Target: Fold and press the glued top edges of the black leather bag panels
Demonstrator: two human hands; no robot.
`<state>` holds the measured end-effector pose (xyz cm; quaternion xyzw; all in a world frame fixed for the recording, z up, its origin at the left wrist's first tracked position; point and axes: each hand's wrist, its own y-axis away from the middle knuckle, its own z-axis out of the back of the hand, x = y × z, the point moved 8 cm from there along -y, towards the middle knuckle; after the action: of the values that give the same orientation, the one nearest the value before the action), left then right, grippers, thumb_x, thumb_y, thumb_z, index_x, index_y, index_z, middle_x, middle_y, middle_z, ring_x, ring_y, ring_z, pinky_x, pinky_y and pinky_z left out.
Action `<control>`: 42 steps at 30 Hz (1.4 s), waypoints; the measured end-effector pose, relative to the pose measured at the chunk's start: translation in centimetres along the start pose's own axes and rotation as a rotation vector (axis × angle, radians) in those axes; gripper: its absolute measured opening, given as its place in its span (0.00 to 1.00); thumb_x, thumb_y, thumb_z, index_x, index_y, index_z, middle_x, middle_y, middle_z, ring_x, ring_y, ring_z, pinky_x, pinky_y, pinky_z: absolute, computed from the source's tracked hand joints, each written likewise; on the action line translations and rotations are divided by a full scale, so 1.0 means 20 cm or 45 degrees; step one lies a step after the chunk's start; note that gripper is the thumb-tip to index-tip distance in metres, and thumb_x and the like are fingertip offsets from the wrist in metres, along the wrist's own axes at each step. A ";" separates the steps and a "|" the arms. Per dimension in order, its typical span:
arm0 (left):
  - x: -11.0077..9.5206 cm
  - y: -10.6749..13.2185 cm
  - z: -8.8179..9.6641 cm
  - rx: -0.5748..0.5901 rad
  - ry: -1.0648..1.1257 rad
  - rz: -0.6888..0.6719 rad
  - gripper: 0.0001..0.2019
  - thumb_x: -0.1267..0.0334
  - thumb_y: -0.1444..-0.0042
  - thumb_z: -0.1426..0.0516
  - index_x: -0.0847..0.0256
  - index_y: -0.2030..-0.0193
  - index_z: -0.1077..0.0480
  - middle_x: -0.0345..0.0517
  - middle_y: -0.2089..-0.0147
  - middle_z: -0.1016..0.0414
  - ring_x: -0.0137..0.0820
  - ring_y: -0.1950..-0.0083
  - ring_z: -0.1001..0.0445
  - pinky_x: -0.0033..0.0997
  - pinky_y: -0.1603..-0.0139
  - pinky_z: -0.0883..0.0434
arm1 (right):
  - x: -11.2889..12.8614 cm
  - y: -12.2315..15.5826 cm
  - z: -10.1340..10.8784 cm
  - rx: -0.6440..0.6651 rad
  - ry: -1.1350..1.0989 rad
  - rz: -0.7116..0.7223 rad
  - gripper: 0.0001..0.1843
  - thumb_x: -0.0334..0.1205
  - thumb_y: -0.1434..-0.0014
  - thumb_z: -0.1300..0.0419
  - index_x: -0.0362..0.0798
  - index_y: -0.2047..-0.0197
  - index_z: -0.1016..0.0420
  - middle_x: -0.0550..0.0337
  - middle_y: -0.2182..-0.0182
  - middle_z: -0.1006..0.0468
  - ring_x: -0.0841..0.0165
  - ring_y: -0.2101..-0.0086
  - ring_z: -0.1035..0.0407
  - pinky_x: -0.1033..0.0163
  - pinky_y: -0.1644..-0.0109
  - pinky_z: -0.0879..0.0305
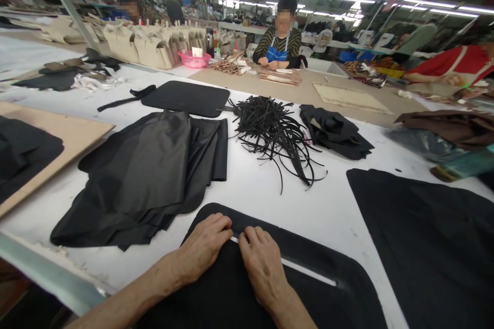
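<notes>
A black panel with rounded corners [320,257] lies in front of me on the white table. A narrow white line [309,271] runs along it near its far edge; I cannot tell whether it is a slot or a strip. My left hand [206,244] is closed, its bent fingers pinching the panel at the left end of this line. Close beside it, my right hand [262,262] is also closed, with curled fingertips on the panel at the line. The fingertips of both hands are partly hidden.
Black sheets [146,164] are stacked at left, near a tangled pile of thin black strips [266,123]. Another black panel [185,97] lies farther back. A large black piece [432,231] is at right. Across the table, a person [283,36] handles brown pieces.
</notes>
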<state>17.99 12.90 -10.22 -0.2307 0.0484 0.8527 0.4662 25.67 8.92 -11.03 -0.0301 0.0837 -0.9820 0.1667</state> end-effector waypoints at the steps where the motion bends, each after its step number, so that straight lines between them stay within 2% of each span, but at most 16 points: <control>1: 0.00 0.00 0.00 0.005 -0.005 -0.012 0.14 0.72 0.38 0.57 0.63 0.59 0.31 0.48 0.59 0.33 0.34 0.59 0.36 0.35 0.58 0.34 | 0.00 0.00 0.00 -0.001 0.008 0.020 0.10 0.24 0.46 0.43 0.46 0.62 0.33 0.55 0.66 0.33 0.62 0.67 0.41 0.56 0.65 0.44; 5: 0.00 -0.03 0.00 0.027 -0.025 -0.050 0.13 0.72 0.39 0.57 0.62 0.58 0.33 0.47 0.60 0.33 0.33 0.60 0.37 0.34 0.59 0.34 | -0.01 -0.03 0.01 0.001 -0.026 0.013 0.10 0.24 0.47 0.43 0.47 0.64 0.34 0.57 0.68 0.34 0.62 0.67 0.41 0.57 0.65 0.45; 11: 0.00 -0.07 -0.03 0.033 -0.096 -0.062 0.11 0.70 0.38 0.55 0.63 0.66 0.34 0.45 0.64 0.34 0.33 0.63 0.38 0.33 0.64 0.37 | -0.07 -0.05 0.01 0.001 -0.142 -0.090 0.10 0.24 0.45 0.44 0.50 0.68 0.36 0.61 0.69 0.34 0.63 0.67 0.40 0.59 0.65 0.45; 15: 0.01 -0.07 -0.04 0.007 -0.112 -0.062 0.11 0.71 0.37 0.55 0.63 0.65 0.34 0.45 0.64 0.34 0.33 0.63 0.39 0.34 0.63 0.38 | -0.10 -0.05 0.02 0.024 -0.232 -0.122 0.10 0.23 0.44 0.46 0.49 0.67 0.36 0.60 0.67 0.33 0.64 0.65 0.39 0.60 0.63 0.43; 18: 0.02 -0.06 -0.05 -0.012 -0.095 -0.043 0.10 0.71 0.38 0.55 0.63 0.64 0.33 0.45 0.63 0.34 0.33 0.62 0.38 0.33 0.62 0.38 | -0.10 -0.05 0.03 0.017 -0.314 -0.133 0.07 0.27 0.41 0.45 0.49 0.64 0.35 0.60 0.66 0.33 0.65 0.65 0.38 0.60 0.62 0.43; 21: 0.03 -0.06 -0.04 -0.029 -0.066 -0.023 0.10 0.71 0.38 0.54 0.63 0.64 0.33 0.45 0.63 0.35 0.32 0.62 0.38 0.32 0.62 0.37 | -0.08 -0.04 0.03 0.013 -0.217 -0.105 0.04 0.33 0.41 0.42 0.49 0.63 0.34 0.59 0.66 0.33 0.63 0.65 0.39 0.58 0.62 0.44; 24: 0.03 -0.06 -0.04 -0.049 -0.043 -0.004 0.10 0.71 0.38 0.55 0.63 0.64 0.33 0.45 0.63 0.35 0.32 0.62 0.38 0.32 0.62 0.37 | -0.09 0.00 0.03 0.000 -0.110 -0.097 0.05 0.29 0.41 0.44 0.49 0.64 0.34 0.59 0.67 0.33 0.63 0.67 0.40 0.57 0.64 0.46; 35: 0.04 -0.08 -0.01 -0.090 0.058 -0.008 0.10 0.71 0.38 0.56 0.61 0.60 0.35 0.46 0.60 0.35 0.33 0.59 0.37 0.34 0.58 0.37 | -0.43 0.32 0.11 -0.118 -0.334 -0.364 0.10 0.28 0.37 0.52 0.47 0.61 0.32 0.57 0.66 0.34 0.62 0.64 0.40 0.57 0.60 0.44; 39: 0.07 -0.09 -0.02 -0.029 0.149 0.057 0.07 0.70 0.38 0.54 0.59 0.62 0.36 0.44 0.59 0.35 0.33 0.58 0.37 0.34 0.57 0.37 | -0.50 0.38 0.10 -0.107 -0.481 -0.501 0.07 0.29 0.37 0.49 0.48 0.64 0.33 0.58 0.66 0.34 0.62 0.64 0.40 0.57 0.60 0.44; 42: 0.08 -0.10 -0.03 0.027 0.153 0.100 0.08 0.69 0.38 0.54 0.59 0.65 0.37 0.43 0.60 0.36 0.32 0.58 0.37 0.33 0.58 0.37 | -0.52 0.39 0.09 -0.072 -0.504 -0.557 0.08 0.29 0.38 0.48 0.49 0.67 0.34 0.60 0.68 0.34 0.63 0.65 0.41 0.57 0.61 0.45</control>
<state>19.09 14.97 -11.16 -0.2744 0.0943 0.8545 0.4309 38.14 4.88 -10.94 -0.2429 0.0685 -0.9669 -0.0369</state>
